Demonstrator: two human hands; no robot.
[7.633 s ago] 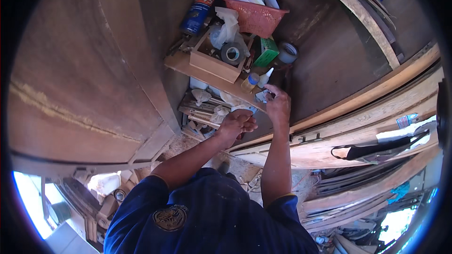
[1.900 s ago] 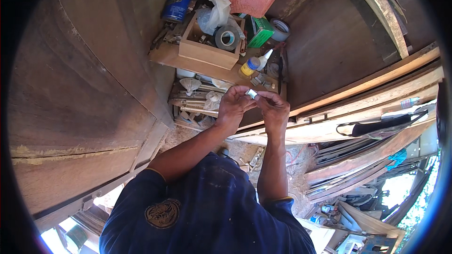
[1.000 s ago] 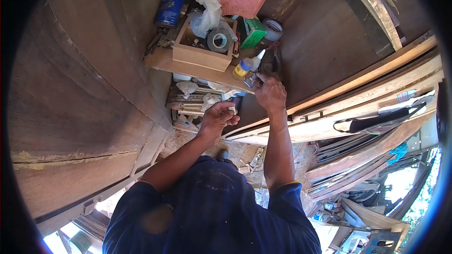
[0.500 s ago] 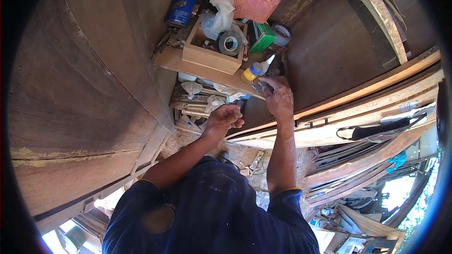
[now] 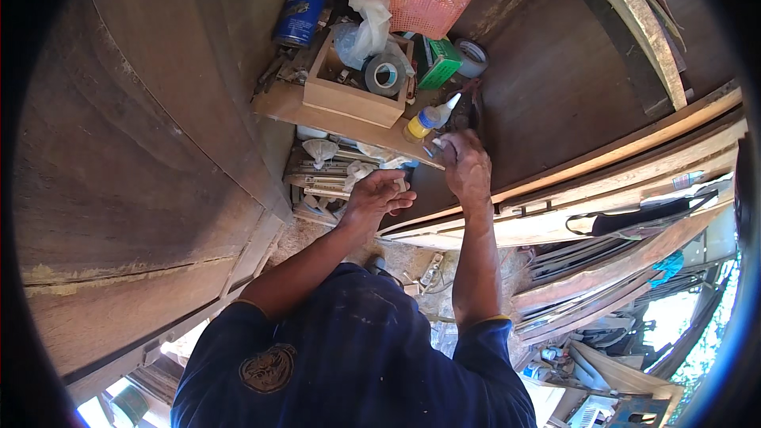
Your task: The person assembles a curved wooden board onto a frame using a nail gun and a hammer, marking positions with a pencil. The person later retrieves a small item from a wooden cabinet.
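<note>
My left hand [image 5: 376,201] is raised below the shelf's front edge. Its thumb and fingers are bent around a small pale piece [image 5: 403,185], whose kind I cannot make out. My right hand [image 5: 468,168] is at the right end of the wooden shelf [image 5: 357,134], its fingers curled together. Something small and whitish shows at those fingertips, too small to name. Just beyond them stands a small yellow and blue bottle with a white pointed nozzle [image 5: 428,120]. To its left sits an open wooden box [image 5: 349,101] with a roll of dark tape [image 5: 384,74] and a plastic bag [image 5: 366,28].
A pink plastic basket [image 5: 420,5] of papers, a blue spray can [image 5: 307,1], a green carton [image 5: 441,63] and a grey tape roll [image 5: 473,58] crowd the shelf. Wood strips [image 5: 325,189] fill the space below. A large wooden panel [image 5: 143,150] rises at the left.
My right hand's fingers have drawn in from a more outstretched pose to a closed grip, with a whitish bit now showing at the tips. The left hand has barely shifted.
</note>
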